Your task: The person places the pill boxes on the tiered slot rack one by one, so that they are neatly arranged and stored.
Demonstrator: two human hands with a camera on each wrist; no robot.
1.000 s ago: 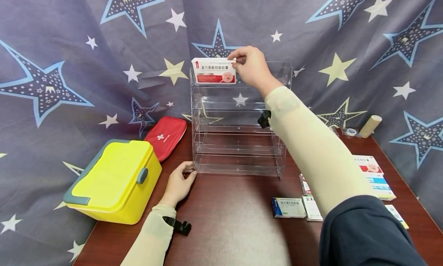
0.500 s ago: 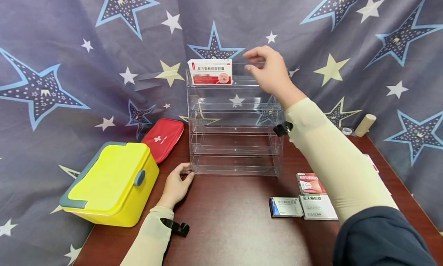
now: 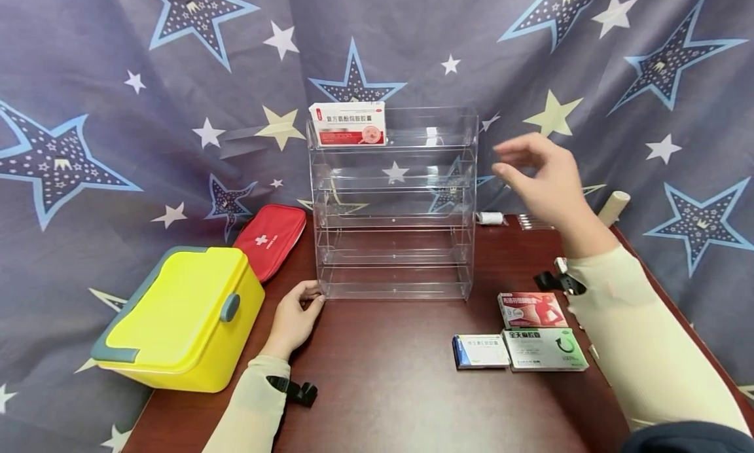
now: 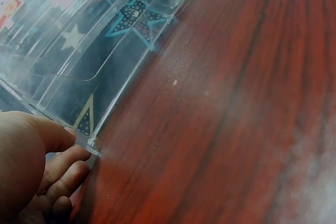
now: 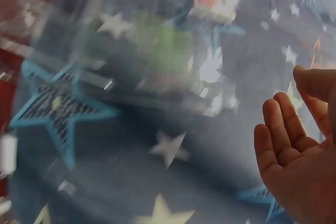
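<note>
A clear acrylic tiered display rack (image 3: 393, 256) stands upright on the table. My left hand (image 3: 294, 319) pinches its lower left front corner; in the left wrist view the thumb (image 4: 58, 135) lies on one side of that corner and curled fingers on the other. A white and red medicine box (image 3: 349, 124) stands at the left end of the rack's top tier. Off to the rack's right, my right hand (image 3: 544, 184) is in the air with fingers apart and holds nothing. The right wrist view is blurred, but the spread fingers (image 5: 281, 129) show there.
Several medicine boxes lie at right: a red one (image 3: 533, 309), a green and white one (image 3: 544, 349), a blue and white one (image 3: 482, 351). A yellow lidded box (image 3: 182, 315) and red first-aid pouch (image 3: 271, 240) are left. Behind stand a bandage roll (image 3: 614, 207) and starry curtain (image 3: 400, 21).
My right hand has let go of the white and red medicine box on the top tier and moved right and down. The left hand stays at the rack's corner. The head view shifts slightly.
</note>
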